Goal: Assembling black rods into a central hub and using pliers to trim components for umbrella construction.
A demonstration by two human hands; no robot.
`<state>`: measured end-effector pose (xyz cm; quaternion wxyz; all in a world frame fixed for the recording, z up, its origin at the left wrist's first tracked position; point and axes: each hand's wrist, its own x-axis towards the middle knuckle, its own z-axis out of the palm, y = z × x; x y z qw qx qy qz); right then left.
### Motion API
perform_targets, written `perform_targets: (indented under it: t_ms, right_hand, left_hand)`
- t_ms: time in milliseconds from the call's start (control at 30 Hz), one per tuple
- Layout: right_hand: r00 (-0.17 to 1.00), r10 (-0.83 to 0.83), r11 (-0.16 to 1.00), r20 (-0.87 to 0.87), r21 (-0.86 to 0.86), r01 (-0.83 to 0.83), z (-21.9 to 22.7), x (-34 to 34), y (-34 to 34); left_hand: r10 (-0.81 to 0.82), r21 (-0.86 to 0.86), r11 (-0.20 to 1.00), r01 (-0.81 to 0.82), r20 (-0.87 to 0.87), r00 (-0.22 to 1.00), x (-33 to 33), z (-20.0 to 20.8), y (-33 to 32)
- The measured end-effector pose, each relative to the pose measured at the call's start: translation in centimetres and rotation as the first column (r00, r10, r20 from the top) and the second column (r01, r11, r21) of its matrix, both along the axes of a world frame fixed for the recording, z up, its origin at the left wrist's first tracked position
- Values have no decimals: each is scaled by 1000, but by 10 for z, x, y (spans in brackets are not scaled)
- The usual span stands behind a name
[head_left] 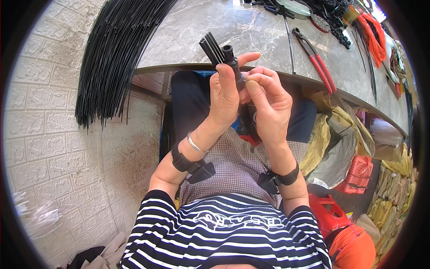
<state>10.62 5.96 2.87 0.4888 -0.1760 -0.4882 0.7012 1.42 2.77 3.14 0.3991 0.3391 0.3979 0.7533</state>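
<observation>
Before me, over my lap, my left hand [225, 92] is closed round a bundle of thin black rods [212, 49] and a short black tube [228, 53] with an open, flared end. Both point up and away from me, side by side. My right hand [272, 101] meets the left one at the tube's lower part, thumb and fingers pinched together there. What lies in that pinch is too small and covered to make out. Further dark rods [246, 120] hang down below the hands, partly hidden by them.
A large sheaf of black rods [118, 58] hangs over the left end of the grey marbled table [188, 33]. Red-handled cutters [316, 60] lie near the table edge at right. Small black parts [329, 13] are heaped behind them. Sacks [333, 148] and a red basket [358, 174] stand low at right.
</observation>
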Motion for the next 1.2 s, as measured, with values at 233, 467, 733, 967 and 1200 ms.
perform_targets:
  t_ms: [233,467,733,967,1200]
  right_hand:
    - [990,-129,983,62,141,119,2,-2,-4]
    - [953,-280,916,118,330,228,2,-1,-8]
    - [992,104,987,-70,-113,-111,3,3,8]
    - [935,351,922,42,-189,-337,11,18,29]
    - [426,-759,470,492,867,-163,26,74,130]
  left_hand:
    - [118,1,993,-120,-175,977,2,2,-2]
    - [-4,37,999,11,-166,986,-3,1,-3]
    - [-70,-101,993,64,-63,996,-6,-1,0]
    - [-168,-14,986,167,-77,983,-11,-17,-3]
    - [-144,36,989,147,-74,987,-33,-16,0]
